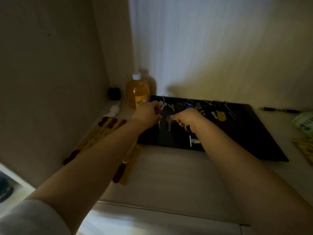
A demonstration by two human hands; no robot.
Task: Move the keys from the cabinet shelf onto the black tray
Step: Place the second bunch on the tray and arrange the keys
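- Both of your hands were over the black tray (250, 133), which lay on the cabinet shelf (169, 175) against the back wall.
- Your left hand (147, 114) had its fingers drawn together on a key (159, 125) whose blade hung down below the hand, above the tray's left part.
- Your right hand (188, 117) was curled closed, thumb pressed to forefinger on a second key (169, 123) that also hung blade-down; a further small object showed under the palm, but it could not be identified.
- Several more keys and key rings (191, 104) already lay along the tray's far edge, among them a silver key (162, 104), one with a blue head (188, 106) and a yellow tag (221, 115).
- Judged step: placement. You were lowering the two held keys onto the tray surface.
- Next move, as a judgement: set each key down flat on a bare part of the tray, clear of the keys lying there, then part your fingers and withdraw.
- No keys could be seen loose on the shelf outside the tray; the light was too dim to be certain.
- An orange bottle (137, 92) with a white cap stood just beside the tray's far-left corner. Its label carried print that could not be read.
- A green packet (304, 122) at the right edge bore dark markings, also unreadable.
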